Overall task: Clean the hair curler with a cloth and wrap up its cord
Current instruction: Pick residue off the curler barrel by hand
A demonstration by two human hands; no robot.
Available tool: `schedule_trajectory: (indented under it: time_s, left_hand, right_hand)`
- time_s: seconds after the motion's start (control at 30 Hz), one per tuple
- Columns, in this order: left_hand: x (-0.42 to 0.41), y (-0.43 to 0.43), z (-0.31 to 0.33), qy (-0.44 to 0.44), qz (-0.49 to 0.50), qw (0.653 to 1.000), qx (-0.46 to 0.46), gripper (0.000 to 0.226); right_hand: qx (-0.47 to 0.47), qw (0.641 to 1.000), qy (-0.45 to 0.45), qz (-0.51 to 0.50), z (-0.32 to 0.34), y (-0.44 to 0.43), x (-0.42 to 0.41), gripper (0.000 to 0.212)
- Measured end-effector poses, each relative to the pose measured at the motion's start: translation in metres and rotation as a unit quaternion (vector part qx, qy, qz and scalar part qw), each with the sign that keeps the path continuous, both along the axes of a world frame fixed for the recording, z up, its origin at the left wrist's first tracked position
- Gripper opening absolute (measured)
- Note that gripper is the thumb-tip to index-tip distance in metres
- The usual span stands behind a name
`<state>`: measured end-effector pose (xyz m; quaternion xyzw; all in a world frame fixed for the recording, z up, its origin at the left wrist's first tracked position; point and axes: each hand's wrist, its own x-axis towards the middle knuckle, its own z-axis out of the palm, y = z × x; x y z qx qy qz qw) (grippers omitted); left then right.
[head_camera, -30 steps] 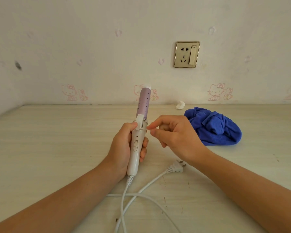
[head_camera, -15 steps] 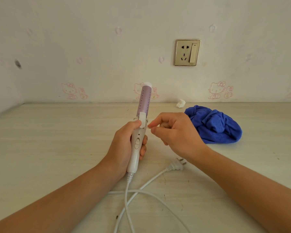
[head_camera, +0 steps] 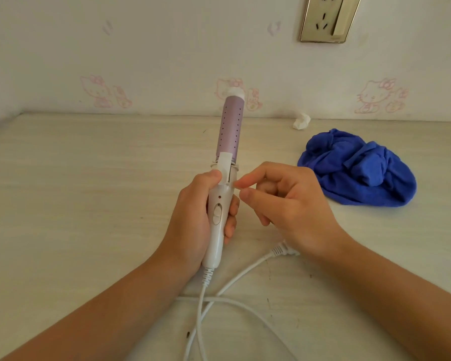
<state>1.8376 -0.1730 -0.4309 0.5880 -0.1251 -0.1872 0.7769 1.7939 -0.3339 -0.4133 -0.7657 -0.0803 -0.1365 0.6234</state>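
Above the tabletop (head_camera: 89,204), the left hand (head_camera: 193,220) grips the hair curler (head_camera: 229,131), and at its 3 o'clock the right hand (head_camera: 297,209) curls its fingers (head_camera: 248,196) into a pinch, on what I cannot tell.

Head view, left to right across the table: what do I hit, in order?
left hand → hair curler → right hand → blue cloth. Plug and white wad are left out because they overlap the right hand's span.

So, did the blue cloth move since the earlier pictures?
No. The blue cloth lies as before, just right of and in front of the white paper wad; only the camera has shifted.
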Motion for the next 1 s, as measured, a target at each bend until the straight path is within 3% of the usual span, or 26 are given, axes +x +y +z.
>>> schedule_trajectory:
  time_s: [0.33,0.5,0.67,0.87,1.0]
  left_hand:
    - [-0.001,0.001,0.005,0.04,0.042,0.997,-0.042,0.051]
    - [-0.005,0.001,0.009,0.03,0.01,0.999,-0.033,0.05]
    - [-0.002,-0.003,0.013,0.022,-0.018,1.0,-0.011,0.048]
    - [0.023,-0.021,0.017,0.011,-0.073,0.997,-0.013,0.05]
    - [0.027,-0.023,0.011,0.031,-0.103,0.994,-0.021,0.055]
  right_hand:
    - [-0.018,0.997,0.037,0.061,0.004,0.002,-0.005,0.013]
    - [-0.016,1.0,-0.002,0.007,0.005,-0.003,-0.001,0.013]
    - [-0.007,0.997,0.018,0.074,0.004,-0.007,0.0,0.01]
    - [-0.071,0.996,-0.019,0.056,0.004,-0.029,0.013,0.012]
    - [-0.053,0.996,-0.049,0.059,-0.006,-0.033,0.011,0.012]
